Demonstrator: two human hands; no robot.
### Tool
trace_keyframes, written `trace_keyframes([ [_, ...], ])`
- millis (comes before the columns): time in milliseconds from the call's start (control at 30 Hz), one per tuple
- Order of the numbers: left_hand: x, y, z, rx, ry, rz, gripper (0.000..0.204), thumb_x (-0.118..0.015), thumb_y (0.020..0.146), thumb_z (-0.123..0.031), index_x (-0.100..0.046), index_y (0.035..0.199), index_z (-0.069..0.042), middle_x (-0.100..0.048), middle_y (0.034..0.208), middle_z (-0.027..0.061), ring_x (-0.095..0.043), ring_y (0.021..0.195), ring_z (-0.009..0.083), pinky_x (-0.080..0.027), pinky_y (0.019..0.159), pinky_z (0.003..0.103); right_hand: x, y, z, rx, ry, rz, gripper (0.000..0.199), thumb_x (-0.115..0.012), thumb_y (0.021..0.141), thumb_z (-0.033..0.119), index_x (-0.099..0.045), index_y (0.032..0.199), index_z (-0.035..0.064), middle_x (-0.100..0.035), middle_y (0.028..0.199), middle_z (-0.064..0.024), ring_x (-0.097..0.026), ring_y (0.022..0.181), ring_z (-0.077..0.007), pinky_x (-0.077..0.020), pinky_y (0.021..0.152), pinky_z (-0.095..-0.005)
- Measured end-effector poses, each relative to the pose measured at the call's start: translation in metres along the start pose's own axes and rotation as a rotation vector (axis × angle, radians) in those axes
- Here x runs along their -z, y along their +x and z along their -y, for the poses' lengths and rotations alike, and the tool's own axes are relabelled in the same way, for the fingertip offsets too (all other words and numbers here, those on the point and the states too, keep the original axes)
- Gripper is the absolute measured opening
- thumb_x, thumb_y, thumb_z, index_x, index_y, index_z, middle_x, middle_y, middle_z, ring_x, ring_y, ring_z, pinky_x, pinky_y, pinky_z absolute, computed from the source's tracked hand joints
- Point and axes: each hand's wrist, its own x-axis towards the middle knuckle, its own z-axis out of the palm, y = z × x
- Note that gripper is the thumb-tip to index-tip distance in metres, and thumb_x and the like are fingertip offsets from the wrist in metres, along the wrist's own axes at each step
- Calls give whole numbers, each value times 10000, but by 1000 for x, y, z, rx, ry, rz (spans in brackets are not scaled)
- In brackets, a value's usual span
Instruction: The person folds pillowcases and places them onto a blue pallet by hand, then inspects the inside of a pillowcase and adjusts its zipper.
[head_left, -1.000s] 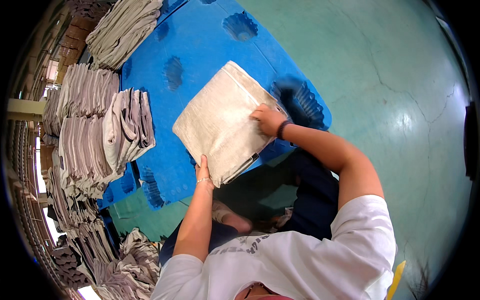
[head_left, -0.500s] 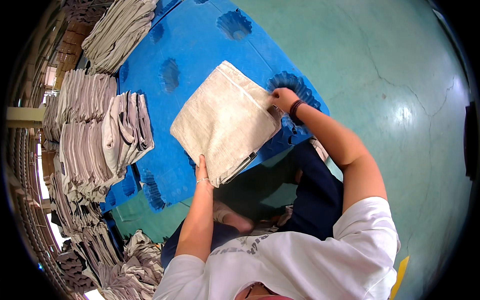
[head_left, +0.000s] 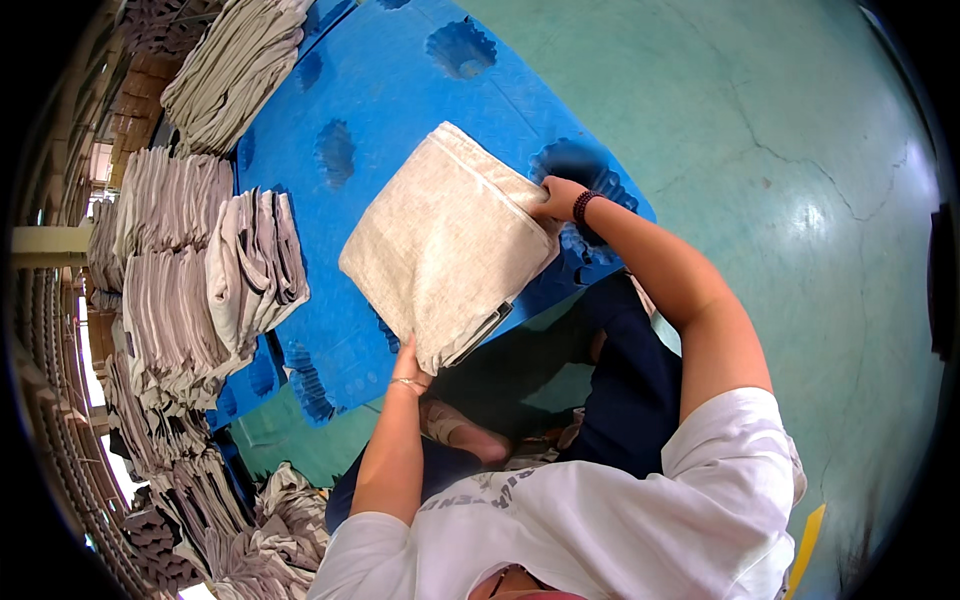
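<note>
On top of a bright blue plastic pallet (head_left: 400,110) lies a folded stack of beige cloth (head_left: 445,245), and I hold it from two sides. My left hand (head_left: 408,365) grips the near edge of the stack, fingers closed around it where the layered folds show. My right hand (head_left: 560,197), with a dark bead bracelet (head_left: 583,206) at the wrist, pinches the far right edge, fingers curled shut on the fabric. The stack sits flat, near the pallet's right corner, its near end reaching just past the pallet's edge toward my lap.

The pallet has several scalloped openings moulded into its surface; I cannot tell what, if anything, is inside them. To my left, on the same pallet, folded grey cloths (head_left: 255,270) stand in packed rows on their edges, with more rows (head_left: 150,260) just beyond. Another pile of the same cloths (head_left: 235,65) lies flat at the pallet's far end. Loose crumpled cloth (head_left: 270,520) is heaped near my left shoulder. Around the pallet spreads a green painted floor (head_left: 780,130), cracked in places. I wear a white shirt and dark trousers.
</note>
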Motion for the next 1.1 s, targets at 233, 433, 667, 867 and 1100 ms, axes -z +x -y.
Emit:
trace_keyframes([
  [233,-31,-25,-18,94,281,-280,464,-591,721,-163,-408,1117,-4,-502,1068,121,-517,940,258,-443,787,383,-14,-18,10,-11,98,38,559,-639,634,369,-416,999,9,-547,930,-217,-528,896,-334,-421,749,-372],
  [433,-10,-25,-3,238,-36,-147,383,-604,707,-168,-488,1038,-14,-558,965,104,-550,874,236,-467,713,361,-48,-26,-27,68,181,-188,402,-569,701,189,-390,1028,40,-530,930,-231,-506,907,-368,-404,761,-379],
  [667,-62,-61,-31,118,-296,-79,275,-558,750,-133,-532,963,40,-574,939,123,-562,860,226,-443,772,363,-28,-40,-16,50,905,-72,107,-518,754,54,-472,849,40,-531,792,-55,-488,701,-112,-423,615,-257],
  [867,-65,-167,-71,115,-383,-119,279,-517,774,-151,-524,1007,3,-570,983,115,-556,890,212,-437,794,360,7,-118,86,132,1185,275,337,-496,786,160,-443,1090,26,-532,1018,-103,-536,907,-210,-448,757,-333],
  [1100,-74,-202,-153,-196,-416,-36,271,-501,769,-134,-526,1014,-22,-577,961,116,-566,867,214,-453,785,375,11,-93,158,12,1257,354,177,-470,813,152,-477,972,76,-544,714,-1,-468,464,-58,-328,309,-167],
])
